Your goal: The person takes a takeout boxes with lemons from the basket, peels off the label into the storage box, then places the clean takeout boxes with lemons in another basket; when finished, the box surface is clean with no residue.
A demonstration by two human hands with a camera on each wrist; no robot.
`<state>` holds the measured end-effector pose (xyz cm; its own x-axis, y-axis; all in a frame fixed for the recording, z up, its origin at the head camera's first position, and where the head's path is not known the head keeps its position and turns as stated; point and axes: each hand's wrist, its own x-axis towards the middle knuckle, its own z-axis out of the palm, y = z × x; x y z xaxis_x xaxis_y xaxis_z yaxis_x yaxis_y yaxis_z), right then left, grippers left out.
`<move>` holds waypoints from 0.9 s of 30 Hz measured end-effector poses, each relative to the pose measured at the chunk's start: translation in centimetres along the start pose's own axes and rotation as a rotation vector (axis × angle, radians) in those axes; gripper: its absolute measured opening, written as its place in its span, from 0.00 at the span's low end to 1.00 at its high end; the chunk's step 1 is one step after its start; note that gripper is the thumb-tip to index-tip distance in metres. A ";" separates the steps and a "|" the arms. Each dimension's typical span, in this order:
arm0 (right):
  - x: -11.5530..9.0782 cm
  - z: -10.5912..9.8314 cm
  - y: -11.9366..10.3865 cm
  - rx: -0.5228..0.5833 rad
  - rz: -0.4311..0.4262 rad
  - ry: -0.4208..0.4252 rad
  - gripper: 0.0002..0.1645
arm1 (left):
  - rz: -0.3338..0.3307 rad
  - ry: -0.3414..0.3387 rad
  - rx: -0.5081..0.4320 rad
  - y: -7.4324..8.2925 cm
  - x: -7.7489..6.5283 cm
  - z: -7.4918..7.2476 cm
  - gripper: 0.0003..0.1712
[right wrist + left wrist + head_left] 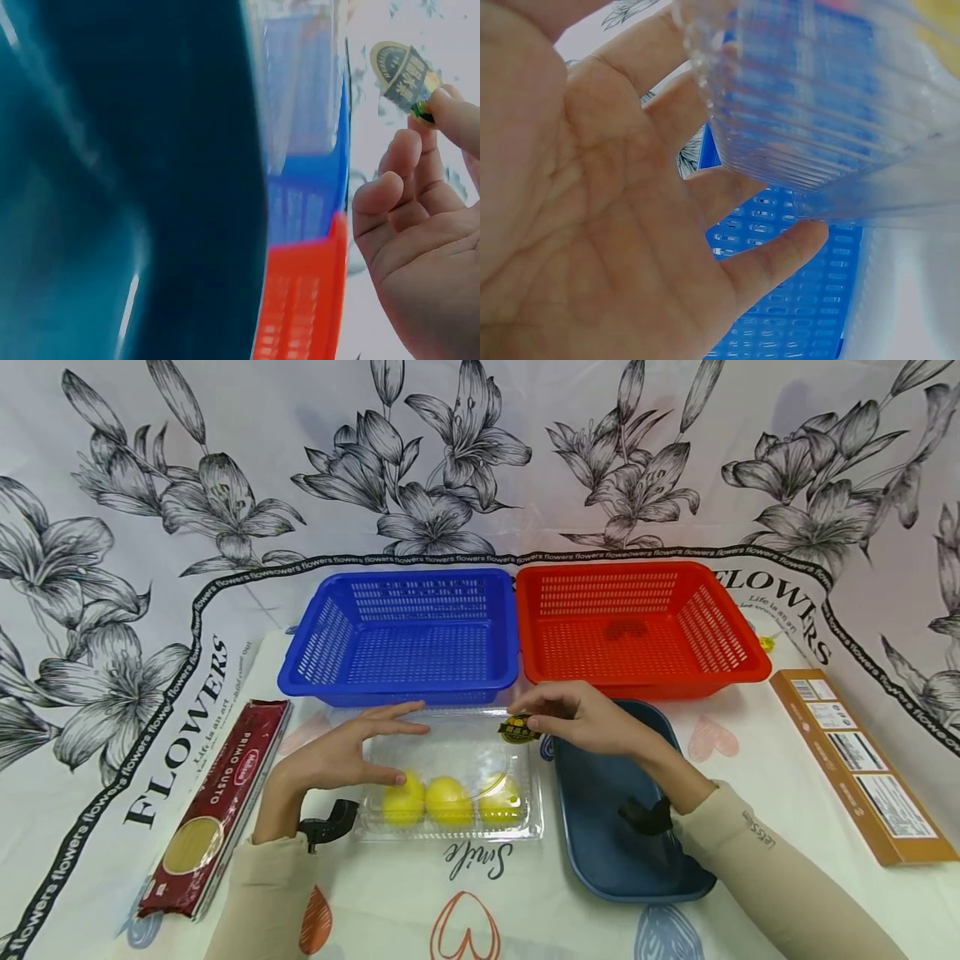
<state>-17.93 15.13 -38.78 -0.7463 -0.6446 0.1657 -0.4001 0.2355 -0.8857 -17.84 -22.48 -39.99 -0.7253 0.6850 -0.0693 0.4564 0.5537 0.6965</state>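
A clear plastic clamshell box [536, 806] with three round yellow fruits [448, 802] along its near side sits at the middle of the table. My left hand [337, 752] spreads over the box's left side, thumb over the left fruit. In the left wrist view its fingers are extended beside the ribbed clear wall [802, 142]. Above the box's far right part, my right hand [592, 718] pinches a small black and gold sticker [403, 79] between thumb and index finger. The other fingers are loosely bent.
A blue basket [397, 693] and a red basket [645, 685] stand behind the box. Under my right forearm lies a dark blue tray [592, 852]. A red pasta packet [217, 810] is at left, a long brown box [862, 768] at right.
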 end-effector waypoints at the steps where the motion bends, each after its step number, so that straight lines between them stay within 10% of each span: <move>1: -0.3 -0.3 0.1 0.004 0.014 0.008 0.16 | -0.001 0.002 -0.001 0.0 0.0 0.0 0.38; 12: -3.4 -2.9 2.3 -0.014 0.136 0.059 0.15 | 0.008 0.000 -0.007 0.0 0.0 0.0 0.38; 27: -4.9 -4.4 4.8 -0.086 0.283 -0.076 0.14 | 0.000 -0.007 0.005 0.1 0.0 -0.1 0.39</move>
<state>-18.52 22.66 -41.88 -0.7942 -0.5960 -0.1182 -0.2276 0.4722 -0.8516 -17.84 -22.46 -39.85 -0.7215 0.6884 -0.0739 0.4593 0.5557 0.6930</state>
